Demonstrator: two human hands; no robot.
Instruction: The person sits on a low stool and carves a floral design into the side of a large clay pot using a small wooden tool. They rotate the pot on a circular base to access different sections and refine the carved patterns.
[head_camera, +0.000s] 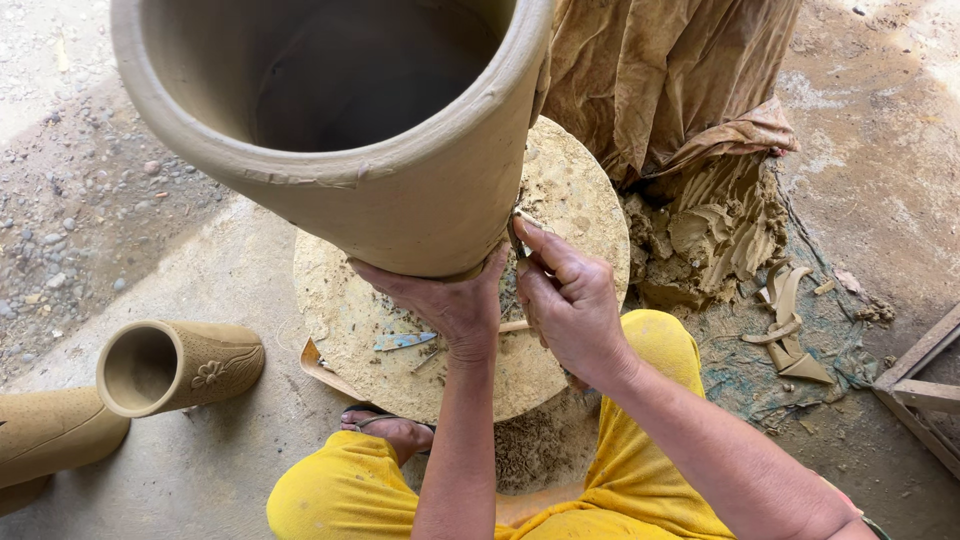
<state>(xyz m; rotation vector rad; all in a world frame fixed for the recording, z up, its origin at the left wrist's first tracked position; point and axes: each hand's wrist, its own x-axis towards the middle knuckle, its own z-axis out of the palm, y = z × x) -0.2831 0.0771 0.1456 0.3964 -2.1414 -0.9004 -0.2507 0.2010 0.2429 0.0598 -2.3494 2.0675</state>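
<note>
A tall, wide-mouthed unfired clay pot (400, 190) stands on a round, clay-crusted wheel disc (345, 320). My left hand (450, 305) presses flat against the pot's lower side. My right hand (570, 300) is closed on a thin carving tool (516, 238), its tip touching the pot wall beside the left hand. A flat blade-like tool (403, 341) and a wooden stick (513, 326) lie on the disc under my hands. My legs in yellow cloth (350, 490) and one sandalled foot (392, 430) sit below the disc.
A smaller clay vase with a carved flower (180, 365) lies on its side at the left, another clay piece (50, 435) beside it. A lump of wet clay (710, 235) under brown cloth (660, 70) sits at the right, with clay scraps (790, 330) and a wooden frame (925, 385).
</note>
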